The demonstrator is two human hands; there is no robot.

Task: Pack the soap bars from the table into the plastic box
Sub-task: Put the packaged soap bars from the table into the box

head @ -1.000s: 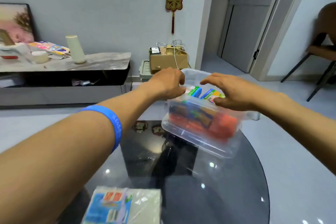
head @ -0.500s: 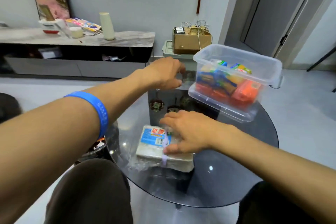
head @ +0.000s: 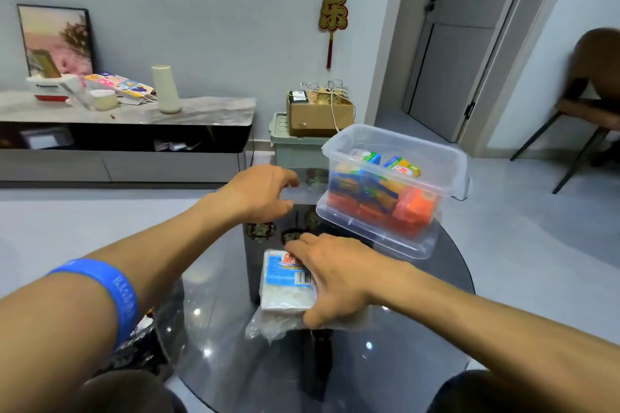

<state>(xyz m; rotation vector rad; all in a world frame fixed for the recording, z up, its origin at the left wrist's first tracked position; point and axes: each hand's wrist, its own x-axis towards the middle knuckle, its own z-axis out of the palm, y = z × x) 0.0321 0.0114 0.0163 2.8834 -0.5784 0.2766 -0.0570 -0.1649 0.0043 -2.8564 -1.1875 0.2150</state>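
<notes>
A clear plastic box [head: 396,144] stands at the far right of the round dark glass table [head: 419,329], holding several orange, blue and yellow soap bars [head: 379,193]. Nearer to me lies a white soap pack [head: 285,282] in clear wrap with a blue and red label. My right hand [head: 339,278] lies over its right side, fingers and thumb closed around it. My left hand [head: 261,193] hovers left of the box, fingers apart, holding nothing; a blue wristband [head: 110,292] is on that arm.
Beyond the table a green bin [head: 295,151] carries a cardboard box [head: 318,114]. A low marble-topped cabinet [head: 134,114] runs along the left wall. A chair [head: 590,104] stands at the far right by a door. My knees show below the table's near edge.
My right hand left the box, came down onto the white soap pack and now grips it. My left hand drew back from the box's rim. The camera tilted.
</notes>
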